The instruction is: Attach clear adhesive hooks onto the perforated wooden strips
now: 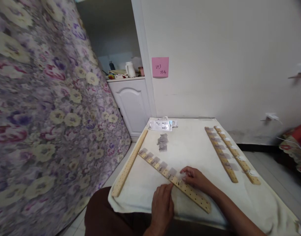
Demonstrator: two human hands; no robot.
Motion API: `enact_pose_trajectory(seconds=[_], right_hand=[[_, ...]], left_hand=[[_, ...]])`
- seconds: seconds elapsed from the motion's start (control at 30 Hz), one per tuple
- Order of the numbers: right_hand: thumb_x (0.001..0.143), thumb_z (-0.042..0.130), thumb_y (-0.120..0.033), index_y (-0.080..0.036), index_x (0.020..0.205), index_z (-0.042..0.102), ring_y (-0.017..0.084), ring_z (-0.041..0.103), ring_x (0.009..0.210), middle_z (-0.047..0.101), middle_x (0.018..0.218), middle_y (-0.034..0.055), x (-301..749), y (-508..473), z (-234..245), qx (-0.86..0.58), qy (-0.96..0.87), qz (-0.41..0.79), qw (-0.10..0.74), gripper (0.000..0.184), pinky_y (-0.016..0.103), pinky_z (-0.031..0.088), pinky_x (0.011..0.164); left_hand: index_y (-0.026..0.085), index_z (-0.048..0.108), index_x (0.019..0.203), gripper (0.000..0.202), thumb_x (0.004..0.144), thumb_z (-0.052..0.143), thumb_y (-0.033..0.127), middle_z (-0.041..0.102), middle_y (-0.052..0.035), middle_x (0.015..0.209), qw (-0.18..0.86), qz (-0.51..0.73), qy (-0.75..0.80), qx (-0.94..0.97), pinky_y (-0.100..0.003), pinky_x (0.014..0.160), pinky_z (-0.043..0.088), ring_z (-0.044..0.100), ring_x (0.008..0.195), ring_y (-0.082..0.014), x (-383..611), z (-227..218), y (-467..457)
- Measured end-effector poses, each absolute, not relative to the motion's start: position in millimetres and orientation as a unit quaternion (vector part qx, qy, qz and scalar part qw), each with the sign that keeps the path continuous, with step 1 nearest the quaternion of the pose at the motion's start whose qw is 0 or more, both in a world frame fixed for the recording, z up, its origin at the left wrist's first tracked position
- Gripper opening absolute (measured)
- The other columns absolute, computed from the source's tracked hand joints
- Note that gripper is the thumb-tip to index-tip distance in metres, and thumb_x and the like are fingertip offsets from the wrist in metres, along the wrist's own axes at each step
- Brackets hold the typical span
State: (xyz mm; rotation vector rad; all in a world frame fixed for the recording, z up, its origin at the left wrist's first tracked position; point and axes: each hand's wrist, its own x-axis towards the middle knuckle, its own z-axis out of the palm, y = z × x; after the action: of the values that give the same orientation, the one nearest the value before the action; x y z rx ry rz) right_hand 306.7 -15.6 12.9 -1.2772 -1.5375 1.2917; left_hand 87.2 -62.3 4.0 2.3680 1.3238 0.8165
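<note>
A perforated wooden strip (194, 197) lies slantwise on the table, with several translucent grey squares (163, 164) along its far edge and small metal pieces beside them. My left hand (162, 205) is closed at the strip's near edge, fingertips touching the wood. Across the strip, my right hand (196, 178) pinches a small clear plastic piece (182, 175) just above the holes; fingers partly cover it. A small pile of similar grey squares (162, 143) lies beyond the strip.
Another perforated wooden bar (129, 164) runs along the table's left edge. Two strips with attached pieces lie at right: one with grey squares (221, 154), one with white tags (236, 155). Clear packaging (160, 125) sits at the back of the cloth-covered table (187, 141), against the wall.
</note>
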Motion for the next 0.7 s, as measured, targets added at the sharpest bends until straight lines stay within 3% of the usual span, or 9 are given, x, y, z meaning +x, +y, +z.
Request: enact_pose_trajectory(seconds=[0.13, 0.37, 0.7], right_hand=[[0.079, 0.052, -0.039, -0.018, 0.096, 0.060, 0.008, 0.036, 0.043, 0.051, 0.057, -0.0048, 306.4, -12.7, 5.1, -0.505, -0.572, 0.536, 0.360, 0.027, 0.022, 0.026, 0.045], [0.078, 0.052, -0.028, -0.017, 0.087, 0.064, 0.012, 0.047, 0.055, 0.056, 0.061, -0.0018, 300.7, -18.4, 11.8, -0.538, -0.609, 0.461, 0.356, 0.019, 0.023, 0.033, 0.053], [0.079, 0.051, -0.029, -0.016, 0.089, 0.066, 0.015, 0.054, 0.063, 0.063, 0.069, 0.0013, 297.3, -17.8, 9.4, -0.541, -0.625, 0.432, 0.360, 0.022, 0.026, 0.039, 0.060]], left_hand=[[0.020, 0.049, 0.125, 0.050, 0.077, 0.039, 0.006, 0.057, -0.0088, 0.109, 0.149, 0.271, 0.468, 0.828, -0.040, 0.084, 0.042, 0.050, 0.097, -0.0235, 88.1, 3.8, -63.2], [0.023, 0.046, 0.131, 0.064, 0.071, 0.041, 0.001, 0.055, -0.0078, 0.112, 0.124, 0.232, 0.469, 0.843, -0.039, 0.084, 0.040, 0.047, 0.099, -0.0232, 89.3, -1.7, -65.9], [0.027, 0.048, 0.129, 0.065, 0.070, 0.044, -0.001, 0.056, -0.0057, 0.110, 0.091, 0.204, 0.487, 0.844, -0.035, 0.083, 0.040, 0.047, 0.099, -0.0210, 92.8, 0.9, -66.1]])
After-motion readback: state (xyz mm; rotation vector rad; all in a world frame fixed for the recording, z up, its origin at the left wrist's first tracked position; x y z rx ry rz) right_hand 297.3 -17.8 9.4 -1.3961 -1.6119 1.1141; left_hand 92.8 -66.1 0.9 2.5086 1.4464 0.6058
